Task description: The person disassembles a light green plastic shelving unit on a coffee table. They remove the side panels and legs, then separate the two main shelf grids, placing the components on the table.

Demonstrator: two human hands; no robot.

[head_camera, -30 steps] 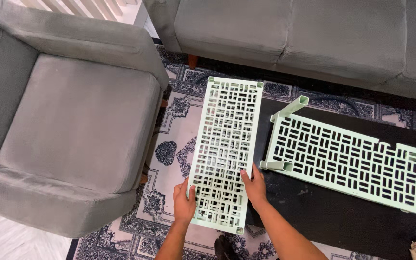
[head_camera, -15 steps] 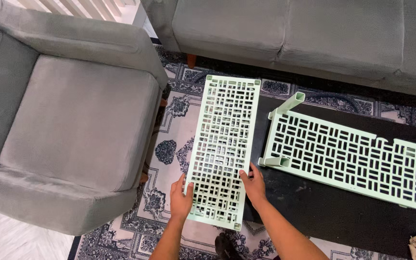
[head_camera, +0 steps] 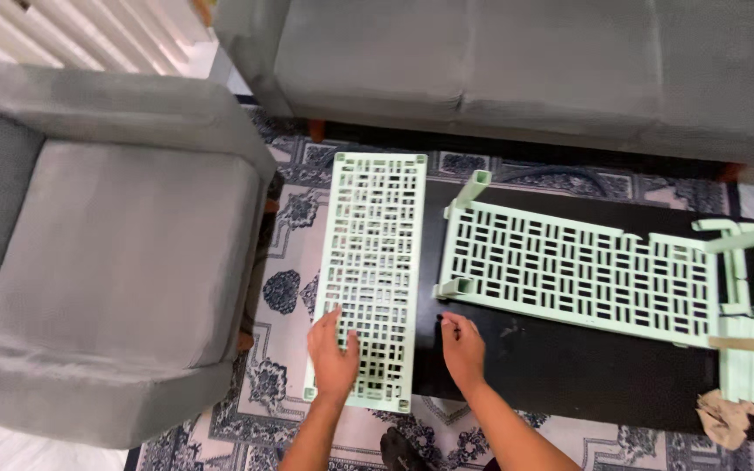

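The left hand point(head_camera: 333, 356) lies flat, fingers spread, on the near end of a pale green lattice panel point(head_camera: 372, 262), pressing on its top face without closing around anything. This panel is long and narrow, running from near to far, with its near end just in front of the person and its far end reaching toward the grey sofa point(head_camera: 517, 70). Its right edge lies along the left edge of the black tabletop point(head_camera: 569, 375), while the rest sits over the patterned rug point(head_camera: 285, 288). The right hand point(head_camera: 462, 347) rests on the tabletop just right of the panel, fingers loosely extended and holding nothing; whether it touches the panel's edge cannot be told. Farther right on the tabletop lies a second green lattice panel point(head_camera: 569, 270), set crosswise from left to right, with short upright legs at its left end. At the right edge of the tabletop stand more green frame pieces point(head_camera: 748, 288), with a crumpled scrap of brown paper point(head_camera: 726, 417) near them. A grey armchair point(head_camera: 106, 253) fills the left side.
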